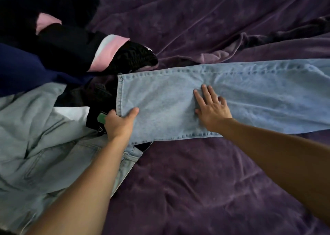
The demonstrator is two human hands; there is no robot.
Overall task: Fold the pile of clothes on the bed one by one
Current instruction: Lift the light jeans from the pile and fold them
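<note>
Light blue jeans lie stretched across the bed from the middle to the right edge, legs stacked, hem end at the left. My left hand grips the hem corner, thumb on top of the denim and fingers under it. My right hand lies flat on the leg with straight spread fingers, pressing the fabric. The pile of clothes fills the left side: black, navy and pink garments.
Another pale denim garment lies crumpled at the lower left under my left forearm, with a white piece and a black item beside it. The purple velvet bedspread covers the bed. A dark garment sits at the far right.
</note>
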